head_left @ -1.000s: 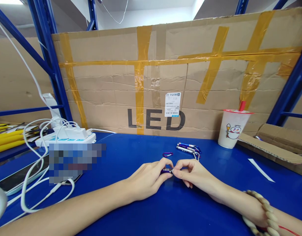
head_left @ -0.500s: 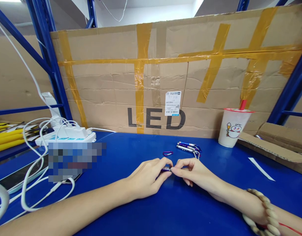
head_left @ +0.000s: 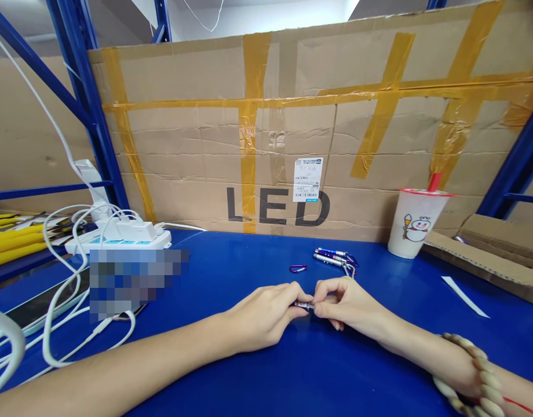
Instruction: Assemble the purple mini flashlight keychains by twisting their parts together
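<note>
My left hand (head_left: 273, 313) pinches a small dark and silvery cylinder (head_left: 303, 305) between thumb and fingertips, above the blue table (head_left: 232, 382). My right hand (head_left: 347, 301) has its thumb and fingers closed on the cylinder's right end, close against the left fingertips. What part the right fingers hold is mostly hidden. Just beyond the hands lies a purple carabiner (head_left: 298, 269). Behind my right hand is a small group of blue and silver pen-like cylinders (head_left: 330, 259) with clips at their right ends.
A white cup (head_left: 416, 226) with a red straw stands at the back right, beside an open cardboard box (head_left: 484, 258). A white strip (head_left: 465, 297) lies nearby. White cables, a power strip (head_left: 131, 234) and a phone (head_left: 44, 298) occupy the left. A large cardboard panel (head_left: 197, 145) rises behind.
The view has shifted slightly. Both hands have moved a little to the right with the cylinder, and more of its silvery right part shows between the fingertips.
</note>
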Demonstrator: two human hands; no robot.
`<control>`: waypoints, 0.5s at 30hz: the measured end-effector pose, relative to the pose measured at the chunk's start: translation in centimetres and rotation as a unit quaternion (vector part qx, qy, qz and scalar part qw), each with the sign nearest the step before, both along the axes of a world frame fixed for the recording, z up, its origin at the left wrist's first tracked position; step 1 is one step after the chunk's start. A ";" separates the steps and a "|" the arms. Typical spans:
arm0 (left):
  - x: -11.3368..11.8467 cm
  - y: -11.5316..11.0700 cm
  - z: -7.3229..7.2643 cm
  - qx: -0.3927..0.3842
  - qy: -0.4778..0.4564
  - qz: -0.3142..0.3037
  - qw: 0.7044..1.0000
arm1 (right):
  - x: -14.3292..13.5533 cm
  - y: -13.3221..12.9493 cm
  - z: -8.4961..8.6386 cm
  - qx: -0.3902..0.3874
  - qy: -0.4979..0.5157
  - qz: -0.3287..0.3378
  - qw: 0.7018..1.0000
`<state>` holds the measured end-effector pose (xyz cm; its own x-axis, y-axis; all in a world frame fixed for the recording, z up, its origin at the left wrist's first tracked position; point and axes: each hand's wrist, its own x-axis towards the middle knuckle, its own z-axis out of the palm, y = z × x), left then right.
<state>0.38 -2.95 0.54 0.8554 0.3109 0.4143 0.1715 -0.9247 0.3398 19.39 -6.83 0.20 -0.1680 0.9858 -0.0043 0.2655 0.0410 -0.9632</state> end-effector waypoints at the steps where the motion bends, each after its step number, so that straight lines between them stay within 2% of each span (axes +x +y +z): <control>1: 0.0 0.0 0.0 -0.002 -0.005 -0.002 1.000 | -0.1 -0.1 0.1 0.001 0.000 -0.002 1.000; 9: 0.1 -0.2 0.2 -0.022 -0.033 0.001 0.999 | -0.3 -0.4 0.2 0.023 -0.023 -0.014 0.999; 15: 0.3 0.0 -0.2 0.006 -0.038 0.058 0.998 | -0.5 -0.5 0.1 0.028 -0.031 -0.017 0.999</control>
<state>0.72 -2.93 0.33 0.7804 0.4005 0.4802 0.2516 -0.9041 0.3453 18.89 -7.31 0.32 -0.1365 0.9898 0.0420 0.3258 0.0849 -0.9416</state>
